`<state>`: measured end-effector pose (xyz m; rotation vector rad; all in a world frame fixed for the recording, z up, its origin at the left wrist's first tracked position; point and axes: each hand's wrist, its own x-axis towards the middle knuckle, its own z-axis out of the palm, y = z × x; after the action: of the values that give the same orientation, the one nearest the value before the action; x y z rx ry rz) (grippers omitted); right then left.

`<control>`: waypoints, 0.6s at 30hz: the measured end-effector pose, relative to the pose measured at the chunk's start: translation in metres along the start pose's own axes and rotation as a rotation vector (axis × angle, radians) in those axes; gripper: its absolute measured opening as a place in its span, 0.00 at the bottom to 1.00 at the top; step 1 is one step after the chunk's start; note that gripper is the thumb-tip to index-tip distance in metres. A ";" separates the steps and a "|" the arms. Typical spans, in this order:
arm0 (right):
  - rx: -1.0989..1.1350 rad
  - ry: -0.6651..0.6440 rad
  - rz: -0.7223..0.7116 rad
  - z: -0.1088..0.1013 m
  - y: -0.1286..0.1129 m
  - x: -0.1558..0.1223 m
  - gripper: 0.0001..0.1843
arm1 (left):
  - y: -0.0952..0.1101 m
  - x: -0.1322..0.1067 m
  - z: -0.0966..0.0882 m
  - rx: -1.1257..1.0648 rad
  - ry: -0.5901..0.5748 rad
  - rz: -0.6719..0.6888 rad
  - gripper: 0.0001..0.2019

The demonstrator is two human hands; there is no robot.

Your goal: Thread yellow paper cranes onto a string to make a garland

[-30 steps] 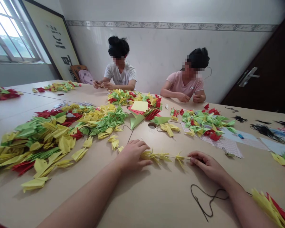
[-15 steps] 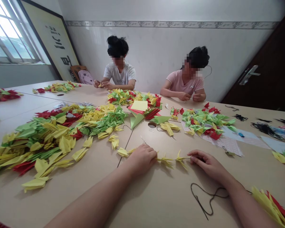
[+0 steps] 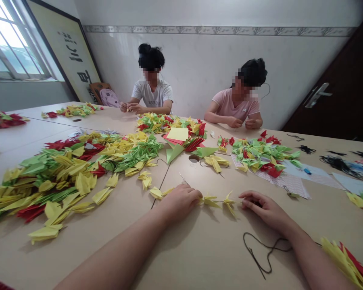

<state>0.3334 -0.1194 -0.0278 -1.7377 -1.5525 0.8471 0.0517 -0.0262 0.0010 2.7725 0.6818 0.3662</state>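
Observation:
Between my two hands, a dark string runs through yellow folded paper cranes [image 3: 229, 204]. My left hand [image 3: 184, 201] is closed at the left part of this row, palm down near the table; its fingertips meet a yellow crane, and the exact grip is partly hidden. A thin metal needle-like piece [image 3: 183, 179] sticks up just beyond that hand. My right hand [image 3: 261, 209] pinches the string at the right end, beside the last crane. Further yellow cranes [image 3: 156, 193] trail to the left of my left hand. A loose loop of dark cord [image 3: 270, 253] lies below my right hand.
A large heap of yellow, green and red cranes [image 3: 69, 173] covers the left. Paper squares [image 3: 177, 134] top another pile in the middle. More cranes [image 3: 261, 153], a binder clip [image 3: 290, 192] and black cord [image 3: 341, 166] lie right. Two people [image 3: 153, 94] work across the table.
My left hand has edged slightly to the right along the strung cranes. The cranes between my hands have shifted a little; my right hand keeps its pinch in almost the same place.

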 end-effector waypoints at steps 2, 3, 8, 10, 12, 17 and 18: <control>0.018 -0.008 0.002 0.000 -0.002 -0.001 0.19 | -0.002 0.000 -0.001 0.008 0.004 0.003 0.10; 0.024 -0.012 0.005 -0.001 -0.002 -0.001 0.19 | -0.003 -0.001 -0.001 0.010 0.006 0.005 0.11; -0.015 -0.043 -0.006 -0.003 -0.006 -0.003 0.17 | -0.010 -0.004 -0.001 0.011 0.028 0.000 0.10; -0.088 -0.047 -0.031 -0.003 -0.007 -0.003 0.16 | -0.012 -0.005 -0.001 0.012 0.032 -0.004 0.10; -0.168 -0.039 -0.063 -0.003 -0.009 -0.003 0.15 | -0.014 -0.006 -0.002 0.015 0.038 0.001 0.09; -0.269 0.004 -0.112 -0.001 -0.014 -0.004 0.13 | -0.016 -0.008 -0.004 0.025 0.060 0.005 0.09; -0.270 0.008 -0.108 -0.001 -0.014 -0.005 0.13 | -0.016 -0.009 -0.004 0.027 0.061 0.003 0.08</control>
<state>0.3258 -0.1228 -0.0158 -1.8190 -1.8048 0.5982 0.0362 -0.0155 -0.0018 2.7978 0.7023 0.4468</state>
